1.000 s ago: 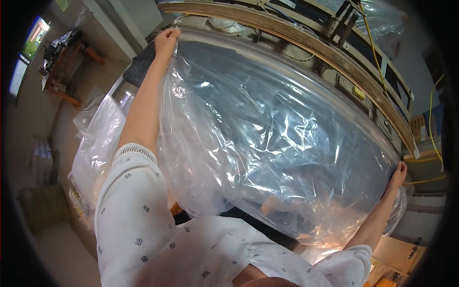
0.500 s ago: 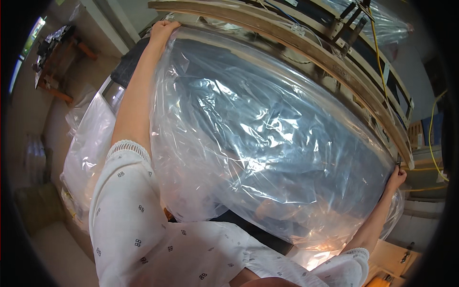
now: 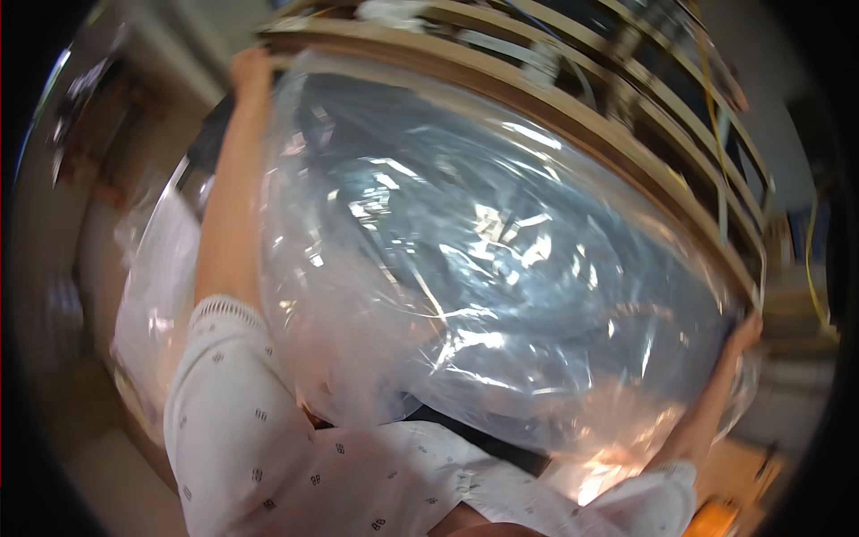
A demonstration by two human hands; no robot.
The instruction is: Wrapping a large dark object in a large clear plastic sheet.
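A large sheet of clear plastic film (image 3: 519, 295), wrinkled and shiny, spreads across the space in front of me over a dark surface. At its far left corner, beside the end of a wooden bar (image 3: 501, 76), my left hand (image 3: 250, 67) is closed; motion smears the fingers, but the film's edge runs up to them. At the right corner my right hand (image 3: 744, 333) is closed on the film's edge, close to the bar's other end. Between my two hands the film's far edge lies along the bar. The fingertips of both hands are blurred.
Beyond the bar stands a slatted wooden frame (image 3: 662, 116) with wires and a yellow cable (image 3: 812, 259). More clear plastic (image 3: 157, 286) hangs at the left. An orange object (image 3: 716, 517) lies at the lower right.
My left hand has moved left and slightly nearer, and the film's left edge has shifted with it. The wooden bar now sits closer to the film's far edge. My right hand has barely moved.
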